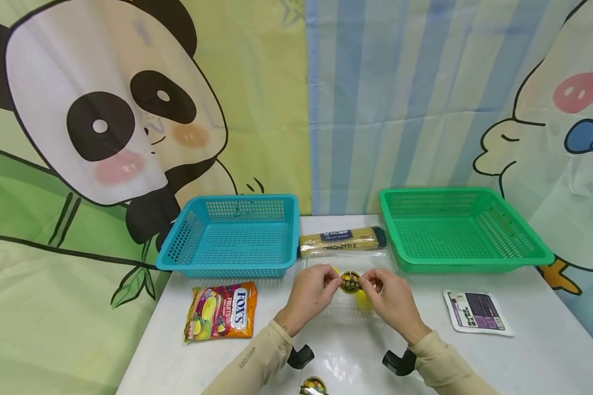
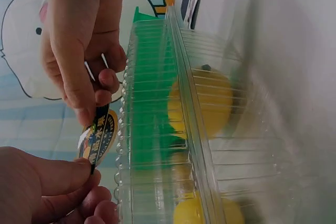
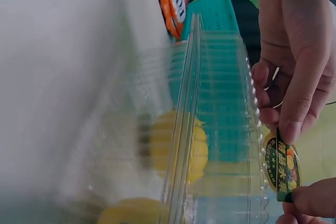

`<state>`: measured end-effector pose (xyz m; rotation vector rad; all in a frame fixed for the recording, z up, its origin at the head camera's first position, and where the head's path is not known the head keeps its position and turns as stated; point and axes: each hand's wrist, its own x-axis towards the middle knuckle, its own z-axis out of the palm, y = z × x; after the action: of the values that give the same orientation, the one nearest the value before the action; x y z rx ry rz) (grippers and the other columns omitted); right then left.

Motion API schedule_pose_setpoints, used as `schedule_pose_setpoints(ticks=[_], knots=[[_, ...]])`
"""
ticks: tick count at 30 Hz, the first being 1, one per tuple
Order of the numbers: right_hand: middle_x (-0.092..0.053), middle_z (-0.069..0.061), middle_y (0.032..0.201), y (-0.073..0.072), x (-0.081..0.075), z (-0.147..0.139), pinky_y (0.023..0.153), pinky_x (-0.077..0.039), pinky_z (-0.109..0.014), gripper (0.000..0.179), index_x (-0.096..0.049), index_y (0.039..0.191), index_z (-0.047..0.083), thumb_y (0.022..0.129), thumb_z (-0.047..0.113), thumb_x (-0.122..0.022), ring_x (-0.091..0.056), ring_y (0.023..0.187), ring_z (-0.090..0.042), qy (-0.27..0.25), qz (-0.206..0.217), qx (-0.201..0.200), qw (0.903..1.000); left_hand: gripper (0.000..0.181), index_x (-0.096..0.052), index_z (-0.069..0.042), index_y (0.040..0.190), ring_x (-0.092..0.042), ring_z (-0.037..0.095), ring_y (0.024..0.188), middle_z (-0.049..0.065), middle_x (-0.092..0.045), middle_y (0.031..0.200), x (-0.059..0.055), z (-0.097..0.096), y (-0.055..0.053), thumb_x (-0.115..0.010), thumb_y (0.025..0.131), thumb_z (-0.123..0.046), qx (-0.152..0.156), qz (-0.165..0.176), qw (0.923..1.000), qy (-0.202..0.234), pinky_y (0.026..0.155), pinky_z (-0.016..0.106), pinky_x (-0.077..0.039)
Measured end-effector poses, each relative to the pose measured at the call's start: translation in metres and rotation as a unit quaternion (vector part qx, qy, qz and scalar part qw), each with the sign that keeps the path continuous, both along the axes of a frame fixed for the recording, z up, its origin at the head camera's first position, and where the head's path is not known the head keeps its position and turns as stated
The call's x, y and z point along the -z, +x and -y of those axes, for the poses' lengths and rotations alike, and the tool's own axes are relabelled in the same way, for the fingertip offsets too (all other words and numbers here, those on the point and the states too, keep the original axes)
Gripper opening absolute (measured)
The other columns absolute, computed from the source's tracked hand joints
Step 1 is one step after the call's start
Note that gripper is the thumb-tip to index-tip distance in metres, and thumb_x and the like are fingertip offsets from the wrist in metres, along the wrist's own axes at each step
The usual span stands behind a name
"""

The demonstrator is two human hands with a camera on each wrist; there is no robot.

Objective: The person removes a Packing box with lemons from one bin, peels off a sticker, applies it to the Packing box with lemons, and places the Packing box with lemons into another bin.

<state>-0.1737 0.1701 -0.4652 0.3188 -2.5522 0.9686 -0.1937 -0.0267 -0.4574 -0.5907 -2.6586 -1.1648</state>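
Observation:
Between my two hands is a round black-and-gold label [image 1: 350,282] with printed characters and small fruit pictures. My left hand [image 1: 312,293] pinches its left side between thumb and fingers, and my right hand [image 1: 394,300] pinches the right side. Both wrist views show the label close over the lid of a clear ribbed plastic box [image 2: 181,77]. A dark strip with characters [image 3: 283,169] crosses the label's middle. Inside the box lie yellow fruits [image 2: 202,100], partly blurred by the plastic. In the head view the hands cover part of the box.
Behind the box lies a spaghetti pack [image 1: 343,240], between a blue basket [image 1: 252,266] and a green basket [image 1: 474,263]. An orange Fox's sweets bag [image 1: 221,311] is at left, a white-and-purple packet [image 1: 477,312] at right. Another round label [image 1: 314,384] shows at the front edge.

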Motion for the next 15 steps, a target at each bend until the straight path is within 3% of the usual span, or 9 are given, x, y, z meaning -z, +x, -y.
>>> schedule_pose_setpoints(ticks=[7, 15], knots=[[-0.062, 0.005, 0.070, -0.015, 0.001, -0.002, 0.054, -0.038, -0.022, 0.008, -0.073, 0.083, 0.011, 0.091, 0.012, -0.073, -0.045, 0.059, -0.005, 0.029, 0.005, 0.002, 0.9996, 0.013, -0.071, -0.016, 0.084, -0.053, 0.004, 0.069, -0.006, -0.063, 0.080, 0.000, -0.005, -0.010, -0.072, 0.096, -0.023, -0.008, -0.004, 0.9968, -0.080, 0.059, 0.018, -0.044], [-0.063, 0.004, 0.069, -0.023, 0.007, -0.004, 0.053, -0.038, -0.022, 0.011, -0.072, 0.080, 0.010, 0.089, 0.013, -0.076, -0.044, 0.057, -0.007, 0.039, 0.016, 0.002, 0.9991, 0.017, -0.069, -0.016, 0.080, -0.051, 0.004, 0.064, -0.007, -0.062, 0.075, 0.003, -0.009, -0.018, -0.072, 0.095, -0.023, -0.013, 0.024, 0.9952, -0.094, 0.056, 0.018, -0.042]])
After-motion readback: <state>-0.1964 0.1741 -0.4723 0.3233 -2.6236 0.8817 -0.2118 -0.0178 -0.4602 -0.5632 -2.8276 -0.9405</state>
